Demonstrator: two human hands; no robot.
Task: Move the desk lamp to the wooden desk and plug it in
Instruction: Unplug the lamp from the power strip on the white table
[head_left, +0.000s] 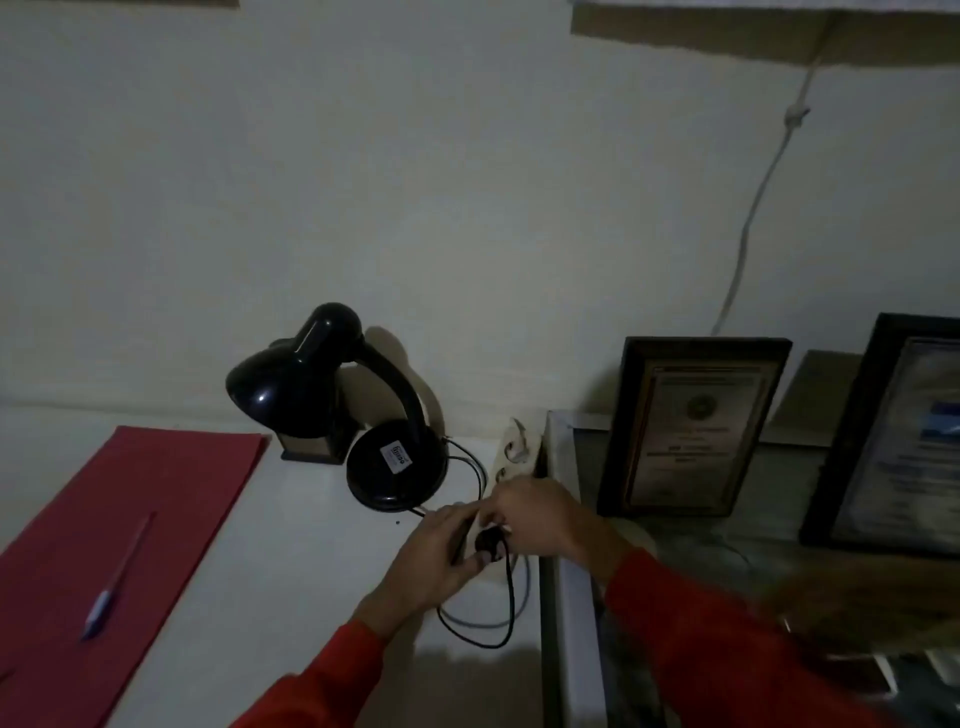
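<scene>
A black desk lamp (332, 410) with a round base and a bent neck stands on a white tabletop (291, 566) by the wall. Its black cord (506, 618) loops over the table's right edge to a black plug (488, 542). The plug sits in a white power strip (511, 457) that lies along that edge. My right hand (535, 514) grips the plug from above. My left hand (441, 551) presses down on the strip right beside the plug. Both sleeves are red.
A red folder (119, 535) with a pen (117, 577) on it covers the table's left part. A small dark box (311, 444) stands behind the lamp shade. To the right, two framed certificates (691, 426) lean on a glass-topped surface (691, 551). A white cable (753, 208) runs down the wall.
</scene>
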